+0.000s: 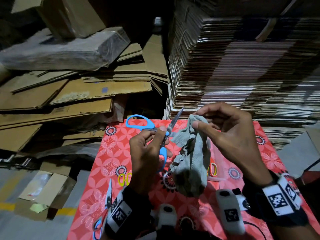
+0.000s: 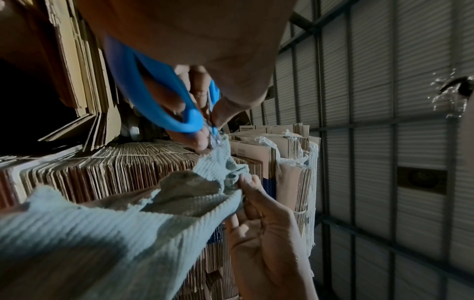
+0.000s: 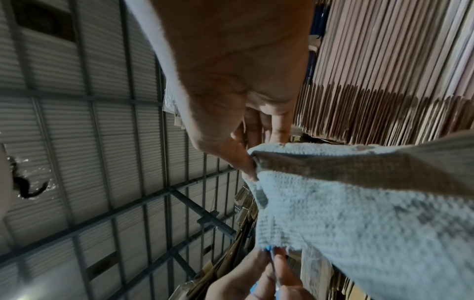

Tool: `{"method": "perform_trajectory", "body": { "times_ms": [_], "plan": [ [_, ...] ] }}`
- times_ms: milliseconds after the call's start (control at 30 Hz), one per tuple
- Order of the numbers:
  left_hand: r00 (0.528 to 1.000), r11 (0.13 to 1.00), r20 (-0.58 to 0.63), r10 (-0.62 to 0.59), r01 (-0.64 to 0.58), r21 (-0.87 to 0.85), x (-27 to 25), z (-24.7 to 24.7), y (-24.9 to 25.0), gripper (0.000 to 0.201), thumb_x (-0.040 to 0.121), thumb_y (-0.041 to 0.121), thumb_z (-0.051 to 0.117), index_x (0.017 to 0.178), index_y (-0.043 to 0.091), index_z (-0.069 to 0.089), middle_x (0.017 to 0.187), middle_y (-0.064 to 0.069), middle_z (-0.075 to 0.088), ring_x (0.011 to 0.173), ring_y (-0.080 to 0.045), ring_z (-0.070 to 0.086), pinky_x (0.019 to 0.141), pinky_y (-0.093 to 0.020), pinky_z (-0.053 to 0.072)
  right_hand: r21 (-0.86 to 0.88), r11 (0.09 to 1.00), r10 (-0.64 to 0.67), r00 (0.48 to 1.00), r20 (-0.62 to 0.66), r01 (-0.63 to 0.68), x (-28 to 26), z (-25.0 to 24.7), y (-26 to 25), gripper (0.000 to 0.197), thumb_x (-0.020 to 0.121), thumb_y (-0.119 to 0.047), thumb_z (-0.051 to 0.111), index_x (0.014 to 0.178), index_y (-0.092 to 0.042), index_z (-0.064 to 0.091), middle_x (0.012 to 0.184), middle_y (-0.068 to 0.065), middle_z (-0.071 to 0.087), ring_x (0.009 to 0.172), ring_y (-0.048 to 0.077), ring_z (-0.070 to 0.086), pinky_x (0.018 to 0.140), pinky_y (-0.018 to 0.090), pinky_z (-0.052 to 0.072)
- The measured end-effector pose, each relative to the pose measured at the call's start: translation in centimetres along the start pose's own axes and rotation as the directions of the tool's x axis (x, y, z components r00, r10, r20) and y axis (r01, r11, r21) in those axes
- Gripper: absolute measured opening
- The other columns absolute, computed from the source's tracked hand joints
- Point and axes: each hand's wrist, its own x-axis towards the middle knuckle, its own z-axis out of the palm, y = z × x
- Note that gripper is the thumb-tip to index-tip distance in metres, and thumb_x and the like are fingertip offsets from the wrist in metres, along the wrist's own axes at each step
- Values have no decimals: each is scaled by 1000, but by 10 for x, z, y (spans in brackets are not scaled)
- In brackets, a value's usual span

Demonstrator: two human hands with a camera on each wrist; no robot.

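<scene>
The left hand [image 1: 147,153] has its fingers curled tight round the blue scissors [image 1: 138,122]. Their handles are spread, and one blade points up toward the far edge of the bench [image 1: 107,153]. The right hand [image 1: 230,134] pinches the top of a grey cloth [image 1: 195,161] between thumb and forefinger. The cloth hangs above the bench's middle, one corner at the blades. Yellow scissors [image 1: 123,178] lie nearer the left edge.

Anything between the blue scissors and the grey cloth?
Nothing visible. The left hand holds the blue scissors with the blades spread, and the edge of the grey cloth already meets them near the pivot. The right hand pinches the cloth's top, to the side of the blades.
</scene>
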Motion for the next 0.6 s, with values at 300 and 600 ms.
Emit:
{"method": "perform_trajectory", "body": {
  "times_ms": [300, 600],
  "plan": [
    [999, 998, 25, 45, -46, 41, -3, 0, 9, 33, 101, 14, 64, 73, -3, 63, 51, -2, 58, 39, -20, 61, 35, -17, 31, -346, 914, -263, 959, -109, 211, -2, 18, 3, 18, 86, -10, 85, 103, -15, 81, 98, -8, 77, 89, 6, 73, 79, 28, 58],
    [999, 998, 13, 52, -52, 19, -8, 4, 18, 37, 100, 15, 65, 78, -15, 62, 50, -15, 58, 40, -51, 49, 34, -14, 31, -492, 816, -396, 914, -92, 304, -8, 25, 2, 12, 88, -5, 81, 99, -8, 82, 91, 4, 72, 83, 6, 65, 79, 10, 43]
  ]
}}
